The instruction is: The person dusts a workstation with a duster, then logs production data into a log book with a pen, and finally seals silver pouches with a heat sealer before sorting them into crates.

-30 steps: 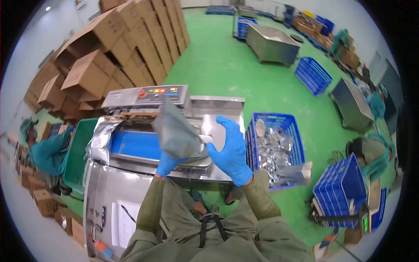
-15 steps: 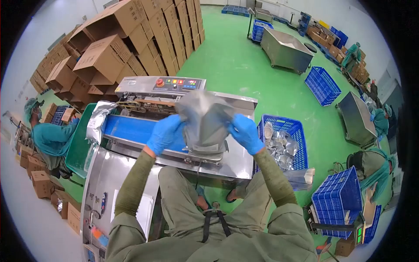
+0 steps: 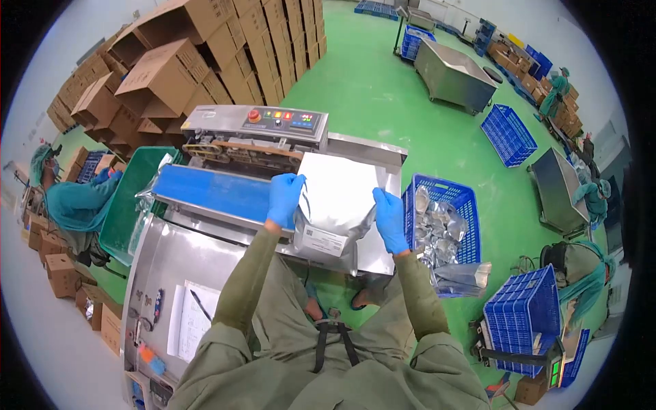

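Note:
Between my hands is a silver foil bag (image 3: 339, 195) with a white printed label at its lower edge. My left hand (image 3: 284, 199), in a blue glove, pinches the bag's left side. At its right side my right hand (image 3: 390, 220), gloved too, grips the edge. The bag is over the steel front of a band sealing machine (image 3: 256, 123), to the right of its blue conveyor belt (image 3: 212, 193). Red button and lit displays are on the machine's panel.
A blue crate (image 3: 476, 219) of foil bags stands to my right. A green bin (image 3: 116, 225) holding a foil bag is at the left. On the steel table (image 3: 167, 260) lie a notebook (image 3: 195, 321) and pen. Stacked cartons (image 3: 160, 75) rise behind; several people work around.
The bag has gone from upright and blurred to a flatter tilt, its label now showing. The foil bag at the belt's left end has dropped into the green bin.

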`<state>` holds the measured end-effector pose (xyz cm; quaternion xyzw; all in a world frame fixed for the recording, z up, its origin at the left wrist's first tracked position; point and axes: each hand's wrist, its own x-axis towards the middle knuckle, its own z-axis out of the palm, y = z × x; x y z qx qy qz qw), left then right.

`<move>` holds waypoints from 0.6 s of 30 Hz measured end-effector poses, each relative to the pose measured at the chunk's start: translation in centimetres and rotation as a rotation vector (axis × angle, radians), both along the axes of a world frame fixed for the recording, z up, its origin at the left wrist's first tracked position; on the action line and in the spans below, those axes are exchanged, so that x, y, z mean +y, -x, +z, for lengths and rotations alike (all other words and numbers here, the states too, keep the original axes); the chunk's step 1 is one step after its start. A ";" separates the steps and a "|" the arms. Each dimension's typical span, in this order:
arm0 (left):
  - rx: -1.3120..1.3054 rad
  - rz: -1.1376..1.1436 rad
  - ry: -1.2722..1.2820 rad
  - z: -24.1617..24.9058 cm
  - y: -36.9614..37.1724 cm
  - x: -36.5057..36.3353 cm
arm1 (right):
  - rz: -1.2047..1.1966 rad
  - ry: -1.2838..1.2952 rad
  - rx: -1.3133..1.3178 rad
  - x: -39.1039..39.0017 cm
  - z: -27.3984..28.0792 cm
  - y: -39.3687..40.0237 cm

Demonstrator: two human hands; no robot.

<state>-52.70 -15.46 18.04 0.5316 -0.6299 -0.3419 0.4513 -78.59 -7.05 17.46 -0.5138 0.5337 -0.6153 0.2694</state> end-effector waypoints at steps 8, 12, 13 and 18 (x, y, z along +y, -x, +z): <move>0.021 -0.030 -0.101 -10.4 -2.1 -6.8 | 0.066 -0.269 -0.092 -4.9 -7.1 -0.4; -0.039 -0.011 -0.061 -10.9 -4.6 -9.5 | 0.030 -0.171 0.010 -7.9 -8.6 -2.5; -0.077 0.001 -0.046 -11.3 -5.6 -10.3 | 0.052 -0.148 0.051 -8.3 -8.2 -3.2; -0.257 -0.003 -0.079 -13.5 -12.5 -13.6 | 0.224 0.044 0.367 -11.9 -12.3 -7.0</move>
